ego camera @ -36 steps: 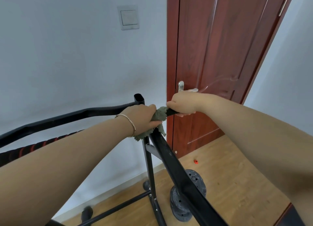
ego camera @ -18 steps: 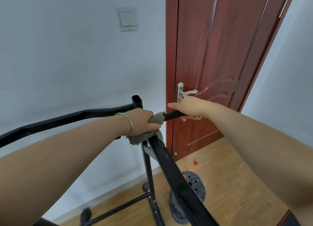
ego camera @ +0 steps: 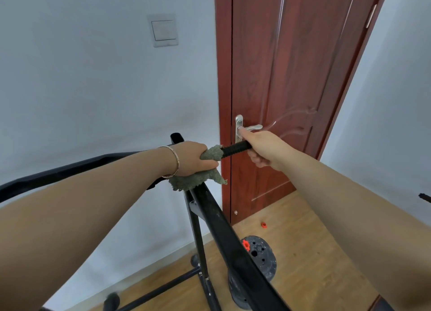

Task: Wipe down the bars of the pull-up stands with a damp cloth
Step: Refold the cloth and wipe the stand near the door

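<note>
A black pull-up stand fills the lower middle, with a sloping bar (ego camera: pixel 233 245) running toward me. My left hand (ego camera: pixel 193 158) grips a grey-green cloth (ego camera: pixel 198 177) wrapped over the bar's top joint. Part of the cloth sticks out past my fingers and hangs below them. My right hand (ego camera: pixel 263 148) holds the end of the ribbed black grip (ego camera: pixel 235 147) that juts toward the door. A second bar (ego camera: pixel 70 168) runs off to the left behind my left forearm.
A red-brown door (ego camera: pixel 291 77) with a silver lever handle (ego camera: pixel 250 127) stands just behind the grip. A white wall with a switch plate (ego camera: pixel 163 31) is on the left. On the wooden floor lie black weight plates (ego camera: pixel 263 257) and a small red piece (ego camera: pixel 263 224).
My right hand has slid outward along the grip toward the door, baring more of it. My left hand and the cloth have stayed at the joint.
</note>
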Available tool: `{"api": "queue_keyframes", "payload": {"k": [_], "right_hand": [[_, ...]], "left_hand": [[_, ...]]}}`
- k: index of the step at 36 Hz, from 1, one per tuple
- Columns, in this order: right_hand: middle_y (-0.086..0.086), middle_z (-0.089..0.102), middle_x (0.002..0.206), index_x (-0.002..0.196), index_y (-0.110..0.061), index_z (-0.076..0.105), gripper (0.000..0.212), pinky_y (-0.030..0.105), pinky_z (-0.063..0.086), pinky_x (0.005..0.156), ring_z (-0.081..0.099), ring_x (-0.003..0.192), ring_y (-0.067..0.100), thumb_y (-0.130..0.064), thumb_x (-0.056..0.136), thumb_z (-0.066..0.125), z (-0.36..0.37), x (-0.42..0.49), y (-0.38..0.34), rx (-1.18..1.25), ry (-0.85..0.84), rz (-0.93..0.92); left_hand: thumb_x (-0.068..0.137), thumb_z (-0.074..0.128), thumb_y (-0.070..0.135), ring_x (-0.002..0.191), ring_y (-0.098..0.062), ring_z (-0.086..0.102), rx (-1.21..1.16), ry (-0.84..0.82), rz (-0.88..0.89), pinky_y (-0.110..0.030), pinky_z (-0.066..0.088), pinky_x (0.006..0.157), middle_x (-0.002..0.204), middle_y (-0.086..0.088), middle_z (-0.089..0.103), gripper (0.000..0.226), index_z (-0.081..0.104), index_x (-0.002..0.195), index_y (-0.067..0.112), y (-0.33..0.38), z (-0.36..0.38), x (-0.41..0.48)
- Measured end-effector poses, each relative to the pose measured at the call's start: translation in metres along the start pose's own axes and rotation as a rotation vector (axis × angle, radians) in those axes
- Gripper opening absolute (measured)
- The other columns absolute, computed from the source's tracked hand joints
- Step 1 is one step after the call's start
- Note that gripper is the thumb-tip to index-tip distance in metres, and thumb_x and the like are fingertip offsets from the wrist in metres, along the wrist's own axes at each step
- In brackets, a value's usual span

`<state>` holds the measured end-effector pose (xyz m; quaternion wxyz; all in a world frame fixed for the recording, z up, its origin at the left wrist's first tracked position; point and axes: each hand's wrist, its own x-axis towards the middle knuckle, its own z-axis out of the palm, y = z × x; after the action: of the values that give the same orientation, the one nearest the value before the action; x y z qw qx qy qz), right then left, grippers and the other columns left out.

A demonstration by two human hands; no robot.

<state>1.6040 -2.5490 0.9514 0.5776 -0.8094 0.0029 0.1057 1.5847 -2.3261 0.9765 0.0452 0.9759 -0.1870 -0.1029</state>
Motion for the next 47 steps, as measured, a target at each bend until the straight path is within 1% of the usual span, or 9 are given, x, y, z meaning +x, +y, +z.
{"api": "queue_keyframes", "payload": {"k": [11,20,24,29,32,35,38,42,47], "right_hand": [[-0.005,0.037,0.054,0.116,-0.003,0.057,0.031,0.023,0.023,0.039,0.029,0.045,0.010,-0.031,0.103,0.050,0.000,0.007,0.020,0.126,0.027,0.088],[-0.004,0.037,0.053,0.102,-0.010,0.055,0.019,0.022,0.023,0.039,0.029,0.044,0.009,-0.028,0.104,0.049,0.013,0.009,0.029,0.137,0.057,0.172],[-0.003,0.037,0.055,0.096,-0.011,0.055,0.020,0.023,0.021,0.039,0.028,0.045,0.010,-0.029,0.103,0.049,0.015,0.013,0.034,0.150,0.057,0.202],[0.001,0.046,0.057,0.085,-0.012,0.055,0.030,0.025,0.030,0.043,0.040,0.045,0.013,-0.033,0.104,0.046,0.013,0.008,0.026,0.026,0.060,0.170],[0.009,0.061,0.082,0.099,-0.008,0.061,0.039,0.037,0.053,0.065,0.060,0.071,0.024,-0.038,0.106,0.037,0.013,0.002,0.013,-0.460,0.237,0.022],[0.005,0.057,0.087,0.093,-0.008,0.059,0.030,0.037,0.045,0.070,0.055,0.078,0.023,-0.027,0.105,0.039,0.021,-0.004,0.003,-0.688,0.441,-0.430],[-0.001,0.057,0.086,0.088,-0.016,0.058,0.019,0.036,0.046,0.073,0.053,0.078,0.018,-0.019,0.102,0.046,0.045,-0.012,0.001,-0.770,0.279,-0.881],[0.003,0.063,0.119,0.128,-0.013,0.060,0.042,0.041,0.050,0.088,0.060,0.103,0.023,-0.039,0.103,0.039,0.078,0.001,0.013,-0.920,0.002,-0.999],[-0.001,0.064,0.097,0.130,-0.021,0.058,0.052,0.036,0.048,0.058,0.062,0.076,0.022,-0.055,0.100,0.031,0.096,0.016,0.023,-1.165,0.002,-1.135]], "left_hand": [[0.101,0.031,0.058,0.078,-0.019,0.055,-0.049,-0.002,-0.031,-0.030,0.041,0.071,0.087,-0.003,0.060,0.047,0.049,0.089,0.017,0.005,0.015,-0.004],[0.100,0.047,0.030,0.106,-0.021,0.056,0.285,0.303,0.109,-0.032,0.043,0.071,0.116,-0.002,0.054,0.045,0.039,0.144,0.027,0.008,0.029,0.000],[0.103,0.041,0.041,0.102,-0.022,0.056,0.107,0.380,0.068,-0.031,0.040,0.073,0.116,-0.005,0.058,0.037,0.046,0.132,0.019,0.024,0.023,0.000],[0.083,0.054,0.073,0.097,-0.023,0.056,-0.064,0.139,0.010,-0.035,0.049,0.082,0.108,-0.003,0.058,0.096,0.021,0.153,0.018,0.020,0.031,-0.007],[0.078,0.058,0.075,0.113,-0.026,0.055,-0.063,0.107,-0.032,-0.044,0.051,0.093,0.130,-0.006,0.057,0.105,0.009,0.157,0.024,0.005,0.029,-0.016],[0.088,0.052,0.067,0.129,-0.026,0.046,-0.084,0.150,-0.091,-0.046,0.044,0.104,0.143,-0.006,0.049,0.091,0.014,0.157,0.021,-0.018,0.024,-0.031],[0.098,0.041,0.058,0.119,-0.025,0.055,-0.144,0.205,-0.177,-0.040,0.044,0.100,0.130,-0.005,0.058,0.058,0.044,0.140,0.017,-0.040,0.021,-0.046],[0.103,0.044,0.026,0.099,-0.027,0.059,0.089,0.117,-0.233,-0.032,0.044,0.080,0.109,-0.007,0.056,0.023,0.049,0.120,0.011,-0.050,0.026,-0.056],[0.100,0.047,0.016,0.074,-0.019,0.057,0.152,0.053,-0.235,-0.034,0.054,0.078,0.075,0.006,0.051,0.012,0.051,0.110,0.011,-0.056,0.038,-0.051]]}}
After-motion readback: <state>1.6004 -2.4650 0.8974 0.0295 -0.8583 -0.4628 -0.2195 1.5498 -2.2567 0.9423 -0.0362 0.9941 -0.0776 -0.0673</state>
